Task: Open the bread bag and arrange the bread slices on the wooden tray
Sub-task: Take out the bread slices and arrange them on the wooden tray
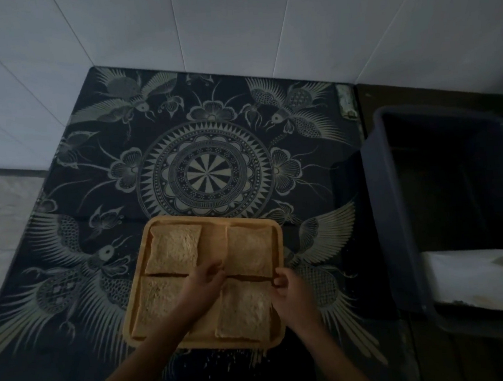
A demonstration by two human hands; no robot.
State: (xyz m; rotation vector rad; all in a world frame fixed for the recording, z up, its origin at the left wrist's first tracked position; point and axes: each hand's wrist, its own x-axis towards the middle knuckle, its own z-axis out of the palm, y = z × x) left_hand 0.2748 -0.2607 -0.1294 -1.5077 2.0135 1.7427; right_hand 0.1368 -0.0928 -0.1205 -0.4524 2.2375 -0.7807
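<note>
A square wooden tray [211, 235] lies on a dark patterned cloth, near the front. Several bread slices lie flat in it: one at the far left [174, 248], one at the far right [249, 247], one at the near left [158, 302] and one at the near right [244, 309]. My left hand [205, 282] pinches the far left corner of the near right slice. My right hand [285, 287] pinches its far right corner, at the tray's right rim. My forearms cover the tray's near middle. No bread bag is clearly visible.
The dark cloth [205, 170] with bird and flower patterns covers the surface up to white tiled walls behind. A deep dark plastic tub [402, 237] stands at the right. A white crumpled sheet or bag [474, 279] lies near the tub's front.
</note>
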